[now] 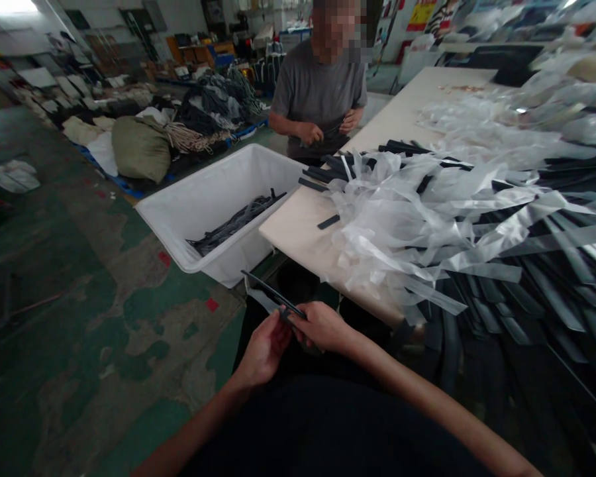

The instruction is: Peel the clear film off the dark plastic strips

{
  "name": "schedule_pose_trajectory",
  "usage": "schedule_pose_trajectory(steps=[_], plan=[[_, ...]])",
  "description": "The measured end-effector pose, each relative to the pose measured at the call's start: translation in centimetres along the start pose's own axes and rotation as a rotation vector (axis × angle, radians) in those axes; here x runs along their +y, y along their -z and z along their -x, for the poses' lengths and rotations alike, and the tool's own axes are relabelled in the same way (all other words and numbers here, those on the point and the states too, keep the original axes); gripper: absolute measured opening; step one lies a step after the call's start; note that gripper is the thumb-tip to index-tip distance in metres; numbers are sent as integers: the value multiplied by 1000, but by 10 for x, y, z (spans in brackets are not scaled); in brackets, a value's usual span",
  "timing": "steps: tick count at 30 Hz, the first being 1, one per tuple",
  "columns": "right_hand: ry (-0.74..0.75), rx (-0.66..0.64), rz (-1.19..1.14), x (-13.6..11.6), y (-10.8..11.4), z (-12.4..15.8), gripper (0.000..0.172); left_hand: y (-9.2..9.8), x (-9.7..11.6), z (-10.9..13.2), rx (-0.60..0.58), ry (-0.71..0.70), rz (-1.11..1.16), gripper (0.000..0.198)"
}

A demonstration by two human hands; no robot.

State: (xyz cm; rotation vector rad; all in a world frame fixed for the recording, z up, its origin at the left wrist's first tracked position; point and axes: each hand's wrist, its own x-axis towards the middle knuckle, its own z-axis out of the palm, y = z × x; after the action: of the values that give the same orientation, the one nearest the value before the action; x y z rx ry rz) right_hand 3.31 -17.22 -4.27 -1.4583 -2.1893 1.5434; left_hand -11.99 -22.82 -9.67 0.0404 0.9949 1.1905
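Both my hands meet over my lap on one thin black strip [268,291] that points up and to the left. My right hand [320,326] is closed round its near end. My left hand [265,348] pinches the same end from below, beside a clear plastic sleeve [261,299] that hangs around the strip. To my right the table [302,232] carries a big heap of clear plastic sleeves [417,218] and several black strips [541,291].
A white bin [213,199] with black strips in it stands on the floor left of the table. Another person in a grey shirt [320,89] works at the table's far end. Bags and bundles [144,146] lie on the green floor behind.
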Motion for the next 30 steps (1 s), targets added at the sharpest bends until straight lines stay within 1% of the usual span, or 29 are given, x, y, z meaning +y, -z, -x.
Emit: schedule_pose_trajectory(steps=[2,4,6,8,10,12,15,17,19,21,23,24,26,28,30], plan=[[-6,-42,-25,4,1,7,33,2,4,2,89,-36,34,10],[-19,-46,-6,8,1,11,31,4,6,3,130,-31,46,10],[-22,-12,50,10,-1,10,30,5,1,3,99,40,26,10],[-20,19,83,9,-2,5,30,3,-8,2,29,122,-5,13],[-17,31,89,7,-2,4,31,2,-12,1,-17,144,-27,16],[-26,12,84,7,1,10,32,3,-8,-1,4,96,-10,15],[-63,-11,112,11,9,26,31,5,8,-2,105,3,49,11],[-87,10,169,12,12,32,30,4,14,-2,129,-3,52,10],[-80,51,223,10,11,30,30,0,9,-1,90,40,20,12],[-47,109,257,6,9,22,31,-7,-1,0,12,95,-19,13],[-22,156,274,3,6,14,32,-13,-9,1,-45,118,-45,14],[-15,179,265,3,5,12,32,-15,-10,2,-53,115,-50,14],[7,228,163,6,6,13,31,-16,-3,2,-32,100,-48,13],[45,278,-40,14,8,18,33,-14,12,3,13,91,-42,13],[129,325,-214,22,9,24,33,-12,26,5,54,89,-35,14]])
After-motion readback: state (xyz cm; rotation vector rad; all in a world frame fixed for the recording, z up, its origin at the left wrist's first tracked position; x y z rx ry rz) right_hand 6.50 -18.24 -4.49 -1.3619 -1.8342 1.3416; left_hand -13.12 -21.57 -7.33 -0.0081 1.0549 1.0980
